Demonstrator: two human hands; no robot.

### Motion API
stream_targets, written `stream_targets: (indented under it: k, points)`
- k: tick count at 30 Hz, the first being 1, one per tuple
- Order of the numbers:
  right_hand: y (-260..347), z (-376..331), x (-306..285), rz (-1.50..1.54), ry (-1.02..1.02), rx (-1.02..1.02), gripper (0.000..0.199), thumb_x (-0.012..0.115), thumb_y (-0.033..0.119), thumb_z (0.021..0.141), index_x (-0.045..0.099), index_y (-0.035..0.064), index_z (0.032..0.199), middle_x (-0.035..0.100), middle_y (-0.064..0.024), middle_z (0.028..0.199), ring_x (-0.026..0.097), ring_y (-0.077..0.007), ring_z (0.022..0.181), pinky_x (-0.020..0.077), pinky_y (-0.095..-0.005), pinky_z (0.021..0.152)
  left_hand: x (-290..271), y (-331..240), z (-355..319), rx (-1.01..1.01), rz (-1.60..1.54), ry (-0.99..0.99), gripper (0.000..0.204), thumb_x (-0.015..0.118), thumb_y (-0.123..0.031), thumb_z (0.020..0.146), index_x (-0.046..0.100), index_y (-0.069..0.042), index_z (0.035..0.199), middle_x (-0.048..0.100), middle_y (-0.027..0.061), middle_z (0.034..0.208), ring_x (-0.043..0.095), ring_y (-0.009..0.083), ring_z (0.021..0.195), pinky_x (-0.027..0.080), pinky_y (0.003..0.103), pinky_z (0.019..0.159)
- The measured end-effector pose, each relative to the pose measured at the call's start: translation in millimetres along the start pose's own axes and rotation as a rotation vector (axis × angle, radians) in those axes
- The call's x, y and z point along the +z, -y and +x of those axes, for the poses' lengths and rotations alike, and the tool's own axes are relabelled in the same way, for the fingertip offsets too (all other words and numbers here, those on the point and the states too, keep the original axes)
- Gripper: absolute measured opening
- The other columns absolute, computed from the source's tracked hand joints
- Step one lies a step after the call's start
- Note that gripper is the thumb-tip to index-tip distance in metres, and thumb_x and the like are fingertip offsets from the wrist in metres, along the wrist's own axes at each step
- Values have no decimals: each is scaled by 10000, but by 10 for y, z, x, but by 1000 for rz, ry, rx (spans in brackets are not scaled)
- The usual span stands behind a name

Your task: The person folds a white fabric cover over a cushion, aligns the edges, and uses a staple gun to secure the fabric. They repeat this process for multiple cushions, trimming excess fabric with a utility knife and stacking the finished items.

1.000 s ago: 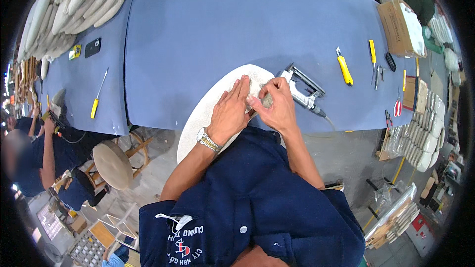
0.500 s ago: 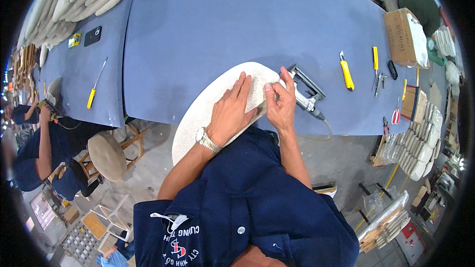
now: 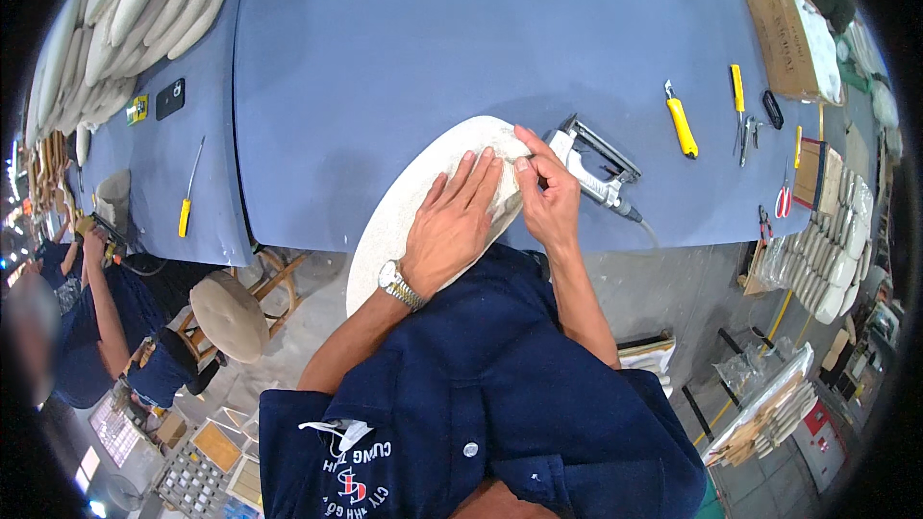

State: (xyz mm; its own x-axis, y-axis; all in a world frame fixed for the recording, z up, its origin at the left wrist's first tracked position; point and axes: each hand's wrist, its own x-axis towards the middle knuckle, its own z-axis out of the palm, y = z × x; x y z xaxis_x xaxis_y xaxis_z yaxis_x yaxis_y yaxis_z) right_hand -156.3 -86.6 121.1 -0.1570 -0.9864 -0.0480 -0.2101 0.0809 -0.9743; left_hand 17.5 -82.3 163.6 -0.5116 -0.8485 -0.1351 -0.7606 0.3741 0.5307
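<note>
A cream, round-edged seat cushion leans at the table's near edge, against my front. My left hand lies flat on its surface, fingers stretched out and close together, with a metal watch on the wrist. At the cushion's right edge, the thumb and fingers of my right hand pinch the cover fabric. Just right of that hand a silver-grey staple gun lies on the blue table, untouched, an air hose running from its end. The cushion's underside is mostly hidden.
On the blue table to the right lie a yellow utility knife, a yellow-handled screwdriver and pliers. A cardboard box stands beyond. Cushions are piled far left; a co-worker works there.
My left hand has slid up and right over the cushion, its fingertips closer to my right hand. The right hand keeps its pinch at the edge. The whole view has shifted slightly.
</note>
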Motion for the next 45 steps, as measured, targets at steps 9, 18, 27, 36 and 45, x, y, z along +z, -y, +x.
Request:
stream_targets:
  k: [9, 18, 27, 36, 45]
  points:
    - [-143, -62, -20, 211, 48, 49, 174, 636, 31, 951, 663, -65, 808, 595, -225, 1450, 470, -359, 1445, 374, -430, 1167, 37, 108, 35, -69, -152, 47, 763, 649, -98, 877, 357, -44, 1580, 374, 160, 1635, 353, 321, 1515, 343, 491, 1207]
    - [-189, -43, -19, 253, 98, -20, 186, 642, 22, 938, 632, -54, 769, 545, -243, 1496, 398, -395, 1489, 329, -440, 1195, -91, 173, 122, 20, -93, 116, 816, 630, -21, 803, 386, -69, 1580, 373, 107, 1652, 372, 274, 1514, 345, 457, 1165]
    - [-273, -31, 49, 299, 79, -29, 223, 637, 34, 943, 620, -43, 735, 496, -256, 1535, 368, -395, 1507, 304, -450, 1206, -93, 210, 146, 155, 0, 73, 782, 610, 3, 816, 415, -68, 1570, 450, 138, 1603, 396, 281, 1505, 350, 440, 1173]
    - [-255, 79, 158, 285, 91, -72, 202, 648, 50, 945, 635, -46, 768, 468, -218, 1566, 357, -381, 1516, 319, -428, 1206, -138, 627, 595, -230, -658, 326, 931, 698, -302, 987, 105, 10, 1634, 191, 253, 1684, 228, 325, 1561, 202, 403, 1263]
    - [-284, 98, 156, 323, 123, -76, 155, 639, 50, 950, 675, -49, 835, 445, -202, 1586, 337, -368, 1527, 317, -425, 1213, -102, 654, 625, -71, -392, 386, 910, 650, -322, 1008, 90, 64, 1613, 173, 299, 1673, 151, 391, 1573, 149, 452, 1274]
